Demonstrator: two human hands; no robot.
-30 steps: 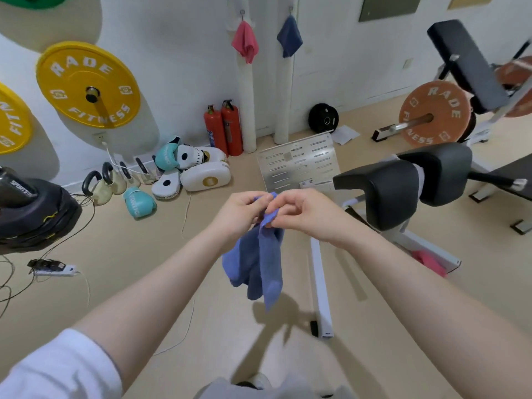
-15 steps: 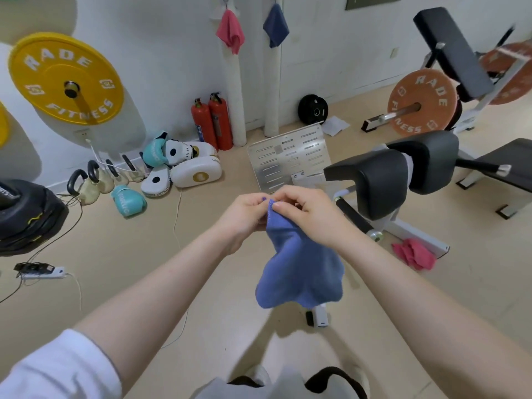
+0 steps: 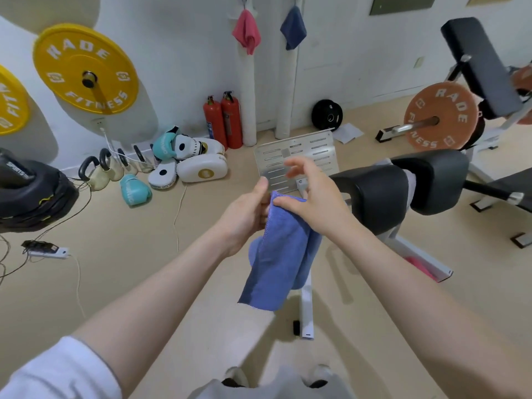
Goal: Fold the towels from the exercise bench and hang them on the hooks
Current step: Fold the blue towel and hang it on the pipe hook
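Observation:
A blue towel (image 3: 279, 260) hangs folded in front of me at chest height. My left hand (image 3: 247, 208) grips its top edge, fingers curled behind the cloth. My right hand (image 3: 311, 194) lies over the top of the towel with its thumb pressed on the upper corner and its fingers spread loosely in the air. On the far wall a pink towel (image 3: 246, 31) and a dark blue towel (image 3: 293, 28) hang from two hooks. Another pink towel (image 3: 421, 267) lies on the floor by the foot of the bench frame. The black padded exercise bench (image 3: 403, 185) stands to my right.
Two red fire extinguishers (image 3: 223, 120), boxing gloves and pads (image 3: 184, 162) and kettlebells (image 3: 98, 168) line the wall. A yellow weight plate (image 3: 85, 69) hangs at left. A slotted metal plate (image 3: 299, 159), a power strip (image 3: 47, 250) with cables and an orange barbell plate (image 3: 440, 119) are on the floor.
The towel went from a bunched bundle to a longer folded strip hanging lower. My right hand let go its pinch and spread its fingers, while my left hand kept hold of the top edge.

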